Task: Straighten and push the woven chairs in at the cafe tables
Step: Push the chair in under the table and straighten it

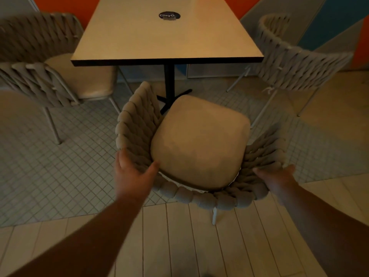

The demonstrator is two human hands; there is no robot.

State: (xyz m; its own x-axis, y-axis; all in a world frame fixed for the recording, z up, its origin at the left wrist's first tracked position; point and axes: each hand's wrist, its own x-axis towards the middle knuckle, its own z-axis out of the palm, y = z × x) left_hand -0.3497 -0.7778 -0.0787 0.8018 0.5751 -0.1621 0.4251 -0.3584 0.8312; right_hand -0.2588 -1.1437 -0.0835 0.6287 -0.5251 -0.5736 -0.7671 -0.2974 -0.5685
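A woven grey chair (137, 124) with a beige seat cushion (199, 142) stands just below me, turned a little askew, its seat in front of the near edge of the cafe table (167, 43). My left hand (133, 174) grips the chair's left back rim, thumb inside against the weave and fingers on the outside. My right hand (277, 178) holds the right back rim, thumb towards the inside. The chair's front stands short of the table's black pedestal (169, 80).
A second woven chair (40, 82) stands at the table's left side, a third (295, 62) at its right, angled away. A round dark sticker (169, 16) lies on the tabletop. Small-tiled floor under the table, pale planks near me, painted walls behind.
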